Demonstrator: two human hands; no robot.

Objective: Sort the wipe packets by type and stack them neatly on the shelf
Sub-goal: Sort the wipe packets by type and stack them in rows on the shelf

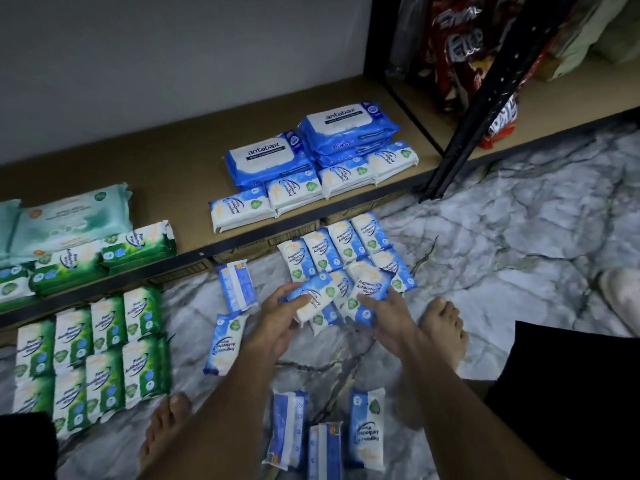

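Both hands hold blue wipe packets in front of the shelf

Left hand point(277, 322) grips one blue packet point(313, 301), thumb on its face and fingers curled beneath; right hand point(384, 317) grips the lower end of a second blue packet point(369, 284), which is tilted. Both packets are just in front of the shelf point(180, 174) edge, above a cluster of blue packets point(341, 249) on the floor point(502, 237). On the shelf: a front row of small blue packets point(301, 192), with large blue packs point(346, 133) behind (stacked at the right end). Green packets point(104, 258) occupy the shelf's left part; green floor rows point(93, 355) lie in front of that part
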